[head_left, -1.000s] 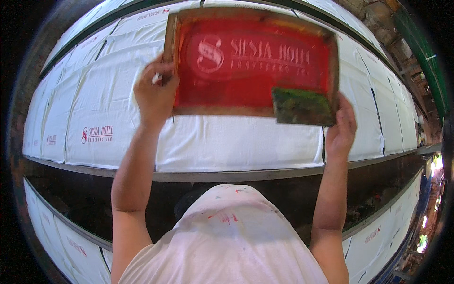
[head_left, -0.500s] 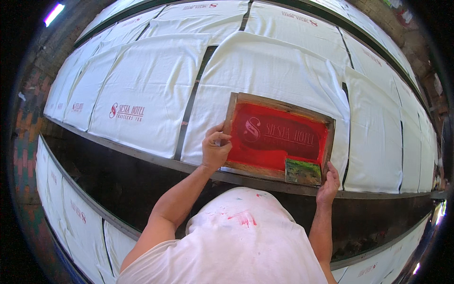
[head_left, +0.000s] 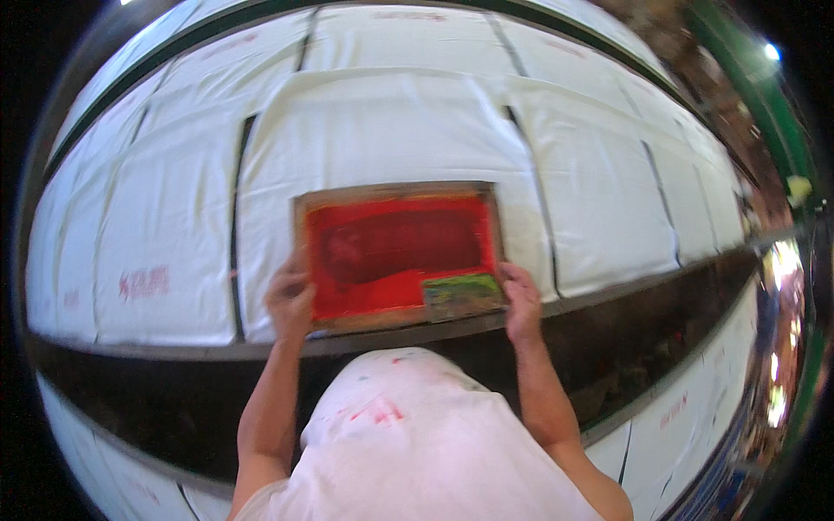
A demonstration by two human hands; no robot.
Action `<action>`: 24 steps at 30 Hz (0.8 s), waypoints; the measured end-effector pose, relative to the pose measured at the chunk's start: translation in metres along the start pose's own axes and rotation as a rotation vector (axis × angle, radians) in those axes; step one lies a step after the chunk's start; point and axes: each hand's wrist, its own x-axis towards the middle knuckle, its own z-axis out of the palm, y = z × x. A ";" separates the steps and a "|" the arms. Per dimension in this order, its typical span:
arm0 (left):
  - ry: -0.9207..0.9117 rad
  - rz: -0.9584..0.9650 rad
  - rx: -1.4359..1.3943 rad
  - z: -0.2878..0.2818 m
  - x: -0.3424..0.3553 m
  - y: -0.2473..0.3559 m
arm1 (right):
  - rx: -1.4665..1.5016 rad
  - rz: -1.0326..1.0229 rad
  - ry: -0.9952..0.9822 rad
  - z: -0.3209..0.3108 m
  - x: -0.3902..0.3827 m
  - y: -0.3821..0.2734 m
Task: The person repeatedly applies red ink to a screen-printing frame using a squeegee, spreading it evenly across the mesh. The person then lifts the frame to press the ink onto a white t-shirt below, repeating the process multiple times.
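Note:
Between my two hands is a wooden screen-printing frame (head_left: pixel 395 188), its mesh (head_left: pixel 395 247) coated in bright red ink with a darker red patch in the middle. It is over a white cloth (head_left: pixel 382 130); whether it touches the cloth I cannot tell. My left hand (head_left: pixel 289 302) grips the frame's left side near the lower corner, fingers blurred. At the lower right side, my right hand (head_left: pixel 521 302) holds the frame's edge, fingers partly behind it. A small flat rectangular piece (head_left: pixel 463 297), smeared green and dark, lies in the frame's lower right corner.
White cloths lie in rows on the long table, with dark gaps between them. One cloth (head_left: pixel 161 317) on the left bears a red print. A table edge (head_left: pixel 365 347) runs before me; a dark gap separates it from another cloth-covered table (head_left: pixel 695 425) nearer me.
My view has turned, so the scene sits further left. The frame, slanted before, is now nearly level with the table edge and nearer the middle of the cloth. Both hands have kept hold of it.

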 end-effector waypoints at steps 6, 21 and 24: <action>-0.054 -0.126 -0.052 0.000 0.008 0.005 | 0.115 0.006 0.015 -0.001 -0.002 -0.007; -0.065 -0.138 -0.136 -0.001 0.007 0.010 | 0.078 0.024 -0.059 -0.002 -0.002 -0.010; -0.085 -0.122 -0.049 -0.001 0.007 0.010 | 0.004 0.070 -0.033 -0.006 -0.001 -0.010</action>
